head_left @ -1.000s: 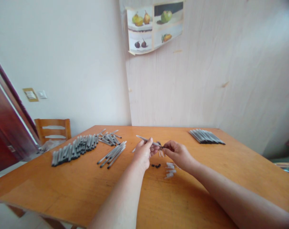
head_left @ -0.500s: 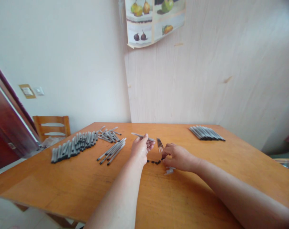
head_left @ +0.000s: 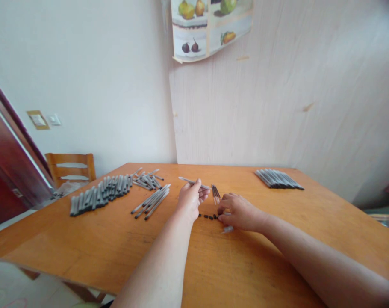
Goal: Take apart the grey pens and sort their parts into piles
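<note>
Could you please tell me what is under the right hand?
From beneath the right hand, a clear piece shows at its near edge; black plugs lie beside it. Whatever the palm covers cannot be seen.

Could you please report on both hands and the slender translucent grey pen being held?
Left hand holding the pen. Right hand beside small black cylindrical plugs, grip unclear; partly hiding translucent white plastic pieces.

No legible txt or nos.

glossy wood table (head_left: pixel 252 265); held pen (head_left: pixel 187 181) smooth plastic; paper poster (head_left: pixel 210 34)
</note>
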Motion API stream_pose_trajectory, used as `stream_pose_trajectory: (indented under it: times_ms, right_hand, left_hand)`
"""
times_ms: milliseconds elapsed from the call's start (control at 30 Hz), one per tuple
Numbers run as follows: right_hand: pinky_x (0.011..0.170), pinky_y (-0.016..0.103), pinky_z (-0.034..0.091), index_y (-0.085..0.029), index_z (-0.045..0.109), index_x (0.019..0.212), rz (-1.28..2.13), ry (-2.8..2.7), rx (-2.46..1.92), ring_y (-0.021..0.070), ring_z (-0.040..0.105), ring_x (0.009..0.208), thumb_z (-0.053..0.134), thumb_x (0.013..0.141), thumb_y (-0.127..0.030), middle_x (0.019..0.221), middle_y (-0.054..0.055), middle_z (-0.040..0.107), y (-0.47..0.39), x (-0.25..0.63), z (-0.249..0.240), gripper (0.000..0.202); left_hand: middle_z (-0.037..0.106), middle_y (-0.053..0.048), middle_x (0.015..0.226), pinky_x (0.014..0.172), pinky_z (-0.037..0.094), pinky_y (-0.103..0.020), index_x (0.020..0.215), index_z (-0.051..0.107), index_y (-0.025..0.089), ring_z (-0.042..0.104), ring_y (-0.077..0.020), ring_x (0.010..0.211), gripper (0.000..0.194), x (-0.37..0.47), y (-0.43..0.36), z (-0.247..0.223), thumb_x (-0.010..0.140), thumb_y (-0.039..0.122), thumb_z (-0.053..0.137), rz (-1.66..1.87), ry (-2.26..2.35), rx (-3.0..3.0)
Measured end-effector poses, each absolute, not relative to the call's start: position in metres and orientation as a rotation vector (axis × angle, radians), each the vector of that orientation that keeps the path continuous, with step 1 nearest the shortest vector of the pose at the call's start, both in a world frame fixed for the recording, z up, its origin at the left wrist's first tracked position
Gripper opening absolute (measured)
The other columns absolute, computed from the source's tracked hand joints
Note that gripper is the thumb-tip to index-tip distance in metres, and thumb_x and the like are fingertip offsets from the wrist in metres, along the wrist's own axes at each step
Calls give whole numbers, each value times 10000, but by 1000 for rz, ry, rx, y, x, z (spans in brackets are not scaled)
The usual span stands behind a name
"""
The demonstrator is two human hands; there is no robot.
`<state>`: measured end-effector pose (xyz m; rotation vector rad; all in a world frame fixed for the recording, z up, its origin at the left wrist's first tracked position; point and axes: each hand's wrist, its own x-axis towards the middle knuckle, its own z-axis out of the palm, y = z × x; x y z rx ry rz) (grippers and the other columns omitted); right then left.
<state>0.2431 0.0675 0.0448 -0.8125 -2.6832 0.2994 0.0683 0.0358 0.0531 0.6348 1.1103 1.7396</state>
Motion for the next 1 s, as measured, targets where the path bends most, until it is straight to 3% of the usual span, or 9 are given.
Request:
stream_pose_trajectory:
  times_ms: [167,333,567,1000]
  right_hand:
    - [701,266,389,-205,669,768,368,-2549,-813,170,559,772,596,755,-207,782,38,633,69,241,46,74]
    - [648,262,391,-196,627,845,441,-2276,-886,162,566,735,538,840,-306,796,41,649,73,239,45,142]
    - [578,245,363,-204,612,764,477,-2200,-955,141,549,633,511,857,-351,694,14,637,78,237,41,201]
    - [552,225,321,-193,638,753,343,-2260,-1069,122,534,602,526,834,-353,678,15,641,83,242,37,211]
  left_hand:
    - [683,-67,693,556,481,-221,805,545,156,663,-138,598,188,68,36,52,809,311,651,1708,1128,658]
    - [688,-70,698,557,484,-228,800,553,158,673,-152,615,191,73,35,51,804,318,657,1648,1147,729]
    - [700,-74,739,568,490,-230,825,565,160,671,-147,617,199,80,32,48,789,320,677,1539,1123,827]
    - [699,-77,755,556,475,-209,819,568,149,663,-129,634,165,46,42,51,788,270,677,1803,1200,628]
